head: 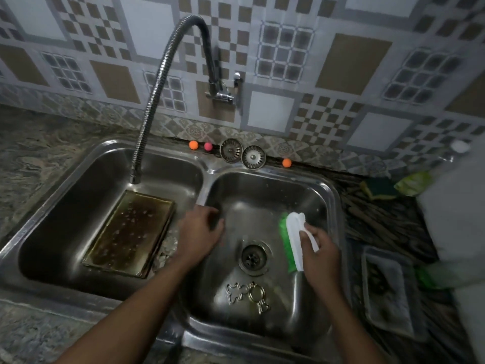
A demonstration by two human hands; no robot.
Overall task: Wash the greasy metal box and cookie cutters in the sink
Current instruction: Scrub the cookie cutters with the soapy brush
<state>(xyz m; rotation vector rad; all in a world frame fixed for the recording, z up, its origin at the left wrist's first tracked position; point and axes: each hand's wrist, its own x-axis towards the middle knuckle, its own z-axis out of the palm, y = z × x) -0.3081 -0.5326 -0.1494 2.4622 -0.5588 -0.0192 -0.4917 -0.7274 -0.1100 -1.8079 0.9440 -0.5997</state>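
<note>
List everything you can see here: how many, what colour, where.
sink: one, steel, two basins, set in the counter
tap: one, silver, bent over the left basin
metal box: one, brown with grease, left basin
cookie cutters: at least two, silver, near side of right basin
brush: one, white with green bristles, in the right hand
strainers: two, metal, back rim
balls: three, two orange, one pink, back rim
sponge: one, green and yellow, right counter
tray: one, grey, right counter
left hand: fingers curled, over the divider; hold unclear
right hand: grips the brush, over right basin
</note>
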